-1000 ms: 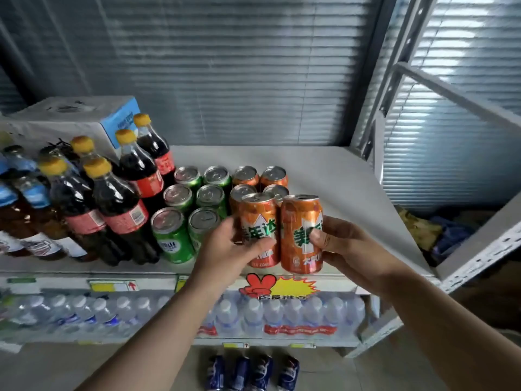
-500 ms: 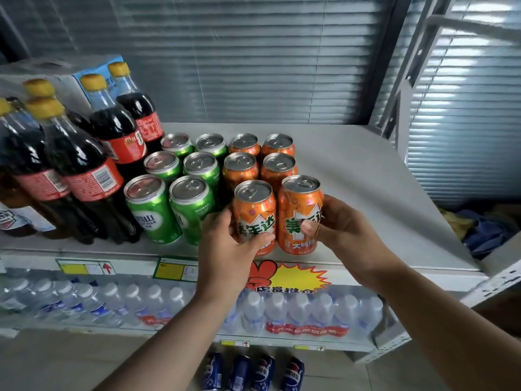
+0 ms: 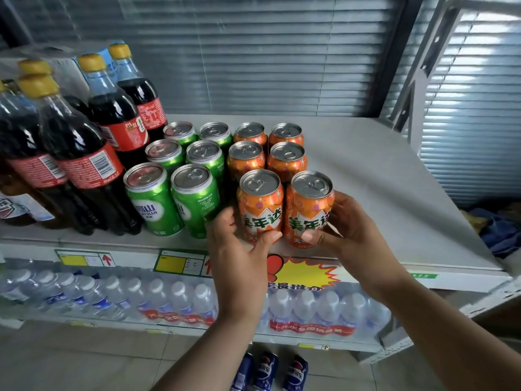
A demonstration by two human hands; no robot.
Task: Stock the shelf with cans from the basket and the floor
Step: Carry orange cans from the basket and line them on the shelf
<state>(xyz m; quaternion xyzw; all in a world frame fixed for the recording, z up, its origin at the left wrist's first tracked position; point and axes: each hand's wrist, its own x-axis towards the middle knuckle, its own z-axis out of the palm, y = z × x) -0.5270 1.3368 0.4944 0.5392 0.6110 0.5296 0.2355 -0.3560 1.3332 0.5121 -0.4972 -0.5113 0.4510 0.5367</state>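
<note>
Two orange cans stand side by side at the front edge of the grey shelf (image 3: 380, 193). My left hand (image 3: 239, 255) grips the left orange can (image 3: 260, 204), thumb across its lower front. My right hand (image 3: 352, 235) grips the right orange can (image 3: 308, 210), with fingers round its right side and thumb on its front. Behind them stand two short rows of orange cans (image 3: 246, 159). To the left are rows of green cans (image 3: 152, 198). Three blue cans (image 3: 265, 371) lie on the floor under the shelving.
Dark cola bottles with yellow caps (image 3: 81, 153) crowd the shelf's left end. Packs of water bottles (image 3: 169, 300) fill the shelf below. The shelf's right half is bare grey board. A metal rack upright (image 3: 417, 88) rises at the right, with blue cloth (image 3: 496, 235) below it.
Both hands carried the two orange cans slightly forward and down onto the shelf, in front of the orange rows. The view has come closer to the shelf.
</note>
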